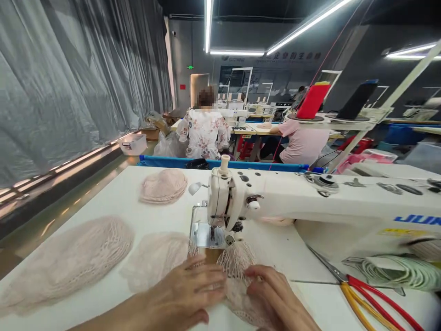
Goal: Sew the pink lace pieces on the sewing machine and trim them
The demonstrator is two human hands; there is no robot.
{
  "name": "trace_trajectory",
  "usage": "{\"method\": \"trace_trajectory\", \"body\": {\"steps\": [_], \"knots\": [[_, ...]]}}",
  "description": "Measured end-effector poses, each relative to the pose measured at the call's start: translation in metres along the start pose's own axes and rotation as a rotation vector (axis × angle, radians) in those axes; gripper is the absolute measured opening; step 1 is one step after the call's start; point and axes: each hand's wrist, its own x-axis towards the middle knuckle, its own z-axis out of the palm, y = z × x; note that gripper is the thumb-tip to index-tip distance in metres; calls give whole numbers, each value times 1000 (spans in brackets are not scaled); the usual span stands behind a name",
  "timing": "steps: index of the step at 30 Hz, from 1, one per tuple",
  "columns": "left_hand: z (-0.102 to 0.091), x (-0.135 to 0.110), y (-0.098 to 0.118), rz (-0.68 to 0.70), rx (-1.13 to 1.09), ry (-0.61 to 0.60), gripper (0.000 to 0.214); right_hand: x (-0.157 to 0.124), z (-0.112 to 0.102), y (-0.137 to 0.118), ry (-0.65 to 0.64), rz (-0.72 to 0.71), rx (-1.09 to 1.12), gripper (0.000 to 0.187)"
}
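My left hand [188, 289] lies flat with fingers stretched out on a pale pink lace piece [237, 264] in front of the needle of a white sewing machine [275, 202]. My right hand [272, 294] rests on the same lace just to the right, fingers curled down onto it. The lace runs up under the presser foot [212, 232]. A second lace piece [155, 259] lies partly under my left hand.
A large stack of lace [69, 259] lies at the left, a smaller stack [163, 185] at the back. Scissors with red and yellow handles [358, 289] and coiled pale green cord [396, 271] lie at the right. Two people sit at tables behind.
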Motion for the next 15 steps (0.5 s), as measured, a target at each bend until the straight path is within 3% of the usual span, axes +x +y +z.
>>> {"method": "trace_trajectory", "body": {"steps": [6, 9, 15], "knots": [[22, 29, 1, 16, 4, 134, 17, 2, 20, 8, -4, -175, -129, 27], [25, 28, 1, 21, 44, 167, 20, 0, 25, 14, 32, -250, -166, 24], [32, 24, 3, 17, 89, 197, 27, -6, 19, -3, 116, -191, -136, 8]]}}
